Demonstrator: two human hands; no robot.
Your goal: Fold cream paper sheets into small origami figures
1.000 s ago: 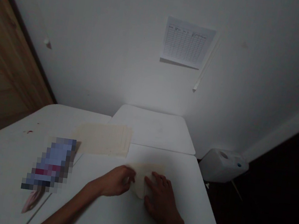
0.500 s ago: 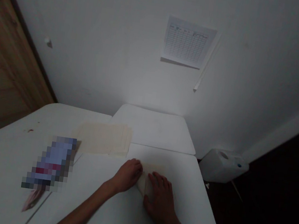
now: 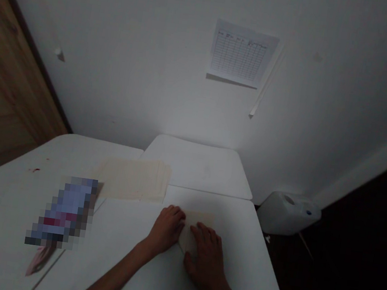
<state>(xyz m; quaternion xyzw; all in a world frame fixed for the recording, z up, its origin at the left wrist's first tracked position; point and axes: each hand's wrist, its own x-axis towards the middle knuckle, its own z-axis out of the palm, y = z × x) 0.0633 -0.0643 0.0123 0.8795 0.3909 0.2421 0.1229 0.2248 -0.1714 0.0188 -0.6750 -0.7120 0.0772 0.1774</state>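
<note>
A cream sheet of paper [image 3: 188, 239] lies on the white table [image 3: 134, 281], partly hidden under my hands. It looks folded, though the dim light blurs its edges. My left hand [image 3: 167, 230] is closed at the sheet's left edge, its fingers curled and gripping there. Flat across the right side of the sheet rests my right hand [image 3: 206, 259], open, with its fingers spread and pressing down.
More cream sheets [image 3: 133, 179] lie spread in a pile at the back left. A pixelated blue item [image 3: 67, 209] sits left of my arms. Beyond the table's right edge stands a white plastic canister [image 3: 287, 216]. A printed form [image 3: 241, 53] hangs on the wall.
My left hand has turned slightly at the sheet's edge. My right hand has shifted a little left, and more of the sheet shows between the hands.
</note>
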